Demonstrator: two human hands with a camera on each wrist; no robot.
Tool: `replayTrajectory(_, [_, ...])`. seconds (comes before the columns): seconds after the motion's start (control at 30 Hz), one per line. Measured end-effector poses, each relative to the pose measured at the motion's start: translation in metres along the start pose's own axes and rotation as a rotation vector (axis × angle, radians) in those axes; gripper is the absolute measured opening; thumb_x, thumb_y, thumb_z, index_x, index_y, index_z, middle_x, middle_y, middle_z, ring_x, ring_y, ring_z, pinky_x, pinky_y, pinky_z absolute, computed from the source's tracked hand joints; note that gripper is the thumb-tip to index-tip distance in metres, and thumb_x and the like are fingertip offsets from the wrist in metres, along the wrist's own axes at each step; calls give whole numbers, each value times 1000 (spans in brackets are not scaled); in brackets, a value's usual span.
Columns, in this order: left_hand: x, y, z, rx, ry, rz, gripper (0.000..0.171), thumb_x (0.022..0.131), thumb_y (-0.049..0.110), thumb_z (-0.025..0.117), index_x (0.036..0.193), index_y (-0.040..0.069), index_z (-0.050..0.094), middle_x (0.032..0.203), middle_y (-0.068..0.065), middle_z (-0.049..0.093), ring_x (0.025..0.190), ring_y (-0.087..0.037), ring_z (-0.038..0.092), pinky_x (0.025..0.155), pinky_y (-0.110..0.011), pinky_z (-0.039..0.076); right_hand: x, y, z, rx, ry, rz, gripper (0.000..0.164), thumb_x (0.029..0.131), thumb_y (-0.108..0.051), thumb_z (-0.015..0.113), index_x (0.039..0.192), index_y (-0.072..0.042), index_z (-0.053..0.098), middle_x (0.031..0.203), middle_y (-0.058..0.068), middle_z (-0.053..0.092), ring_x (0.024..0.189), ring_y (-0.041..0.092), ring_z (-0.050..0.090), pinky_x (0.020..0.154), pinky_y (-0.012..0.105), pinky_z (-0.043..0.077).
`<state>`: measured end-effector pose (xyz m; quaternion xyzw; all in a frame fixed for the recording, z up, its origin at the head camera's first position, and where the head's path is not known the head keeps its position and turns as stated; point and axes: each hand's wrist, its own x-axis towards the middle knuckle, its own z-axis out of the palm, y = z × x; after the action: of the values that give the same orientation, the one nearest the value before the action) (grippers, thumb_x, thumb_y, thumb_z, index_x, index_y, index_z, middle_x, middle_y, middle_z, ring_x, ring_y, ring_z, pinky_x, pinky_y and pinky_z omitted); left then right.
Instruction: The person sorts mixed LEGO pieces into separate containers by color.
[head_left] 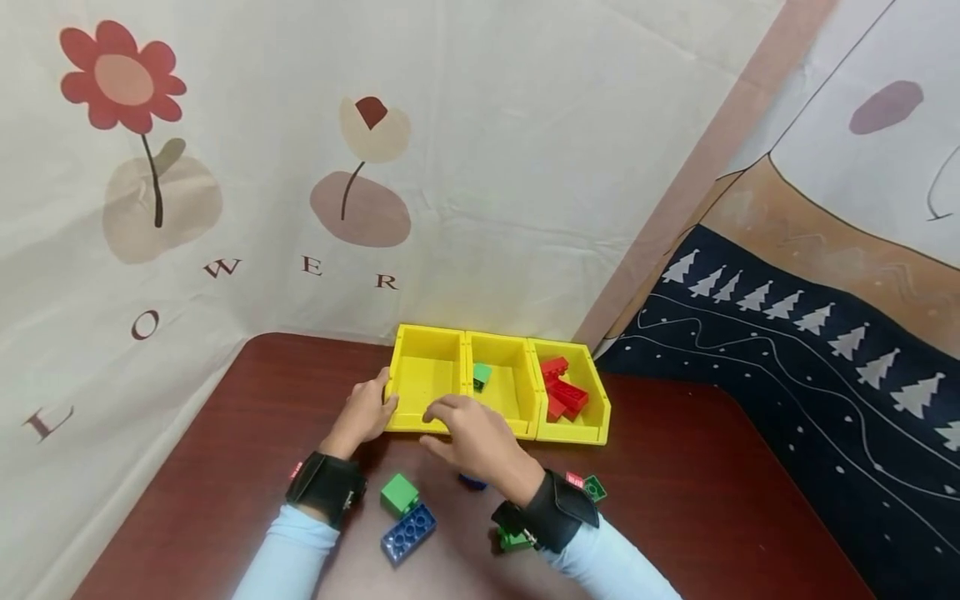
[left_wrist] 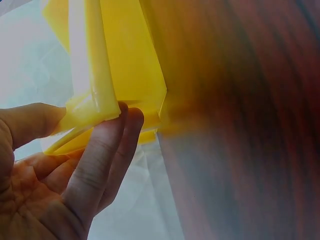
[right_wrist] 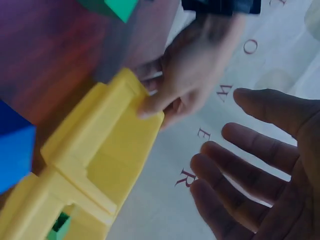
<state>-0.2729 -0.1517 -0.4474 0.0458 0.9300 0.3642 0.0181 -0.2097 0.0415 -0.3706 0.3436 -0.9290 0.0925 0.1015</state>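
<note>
Three yellow bins stand side by side at the back of the table. My left hand [head_left: 363,413] grips the side wall of the left bin [head_left: 426,375], and the left wrist view shows thumb and fingers pinching its yellow rim [left_wrist: 102,65]. Over the front of the left and middle bins hovers my right hand [head_left: 483,442], holding nothing, its fingers spread apart in the right wrist view. Inside the middle bin [head_left: 517,367] lies a green block [head_left: 482,377]. Several red bricks [head_left: 567,397] fill part of the right bin [head_left: 597,400].
A green block [head_left: 399,493] touches a blue brick [head_left: 408,533] on the dark red table [head_left: 675,500]. Another blue brick [head_left: 472,482] is partly hidden below my right hand. Green bricks [head_left: 515,542] lie near my right wrist. A printed cloth [head_left: 510,167] hangs behind.
</note>
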Motion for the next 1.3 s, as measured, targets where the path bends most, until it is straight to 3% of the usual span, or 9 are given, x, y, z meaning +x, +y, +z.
replayTrajectory(0.23, [1, -1, -1, 6, -12, -1, 63, 100, 15, 52, 151, -8, 25, 139, -34, 49, 94, -33, 58, 80, -41, 48, -50, 1, 7, -10, -171, 91, 30, 83, -34, 78, 105, -14, 74, 97, 0, 69, 84, 12, 63, 65, 22, 53])
replayTrajectory(0.43, [1, 0, -2, 8, -16, -5, 63, 100, 15, 52, 151, -9, 24, 141, -34, 47, 95, -33, 58, 81, -41, 48, -94, 7, 16, 12, -357, 211, 30, 80, -33, 79, 105, -18, 72, 98, 0, 67, 84, 15, 62, 61, 25, 49])
replayTrajectory(0.6, [1, 0, -2, 7, -16, 2, 63, 100, 15, 52, 151, -9, 24, 142, -34, 46, 106, -36, 58, 86, -44, 48, -111, 11, 21, -33, -365, 189, 17, 80, -16, 80, 96, -15, 73, 88, -2, 66, 76, 12, 63, 60, 24, 50])
replayTrajectory(0.83, [1, 0, -3, 12, -24, 5, 63, 100, 16, 52, 151, -9, 24, 142, -35, 45, 113, -38, 57, 91, -47, 48, -117, 16, 22, -90, -372, 130, 19, 82, -2, 74, 97, -13, 74, 90, 2, 66, 75, 14, 63, 61, 24, 51])
replayTrajectory(1.03, [1, 0, -2, 16, -23, 2, 63, 101, 15, 51, 151, -9, 23, 143, -35, 45, 112, -38, 57, 89, -47, 48, -113, 25, 14, -103, -355, 104, 18, 79, -2, 76, 91, -15, 71, 79, -2, 66, 66, 11, 60, 49, 20, 43])
replayTrajectory(1.17, [1, 1, -2, 16, -25, 9, 63, 101, 16, 51, 151, -9, 23, 143, -35, 45, 116, -40, 56, 91, -48, 48, -96, 36, -5, -93, -247, 105, 24, 78, -10, 81, 100, -14, 73, 86, -1, 72, 71, 14, 66, 50, 20, 47])
replayTrajectory(1.3, [1, 1, -1, 12, -17, 10, 62, 100, 15, 52, 151, -9, 25, 141, -34, 47, 111, -38, 57, 90, -46, 48, -61, 55, -25, -46, -145, 126, 34, 79, -9, 81, 112, -9, 73, 100, 7, 75, 87, 21, 71, 67, 29, 58])
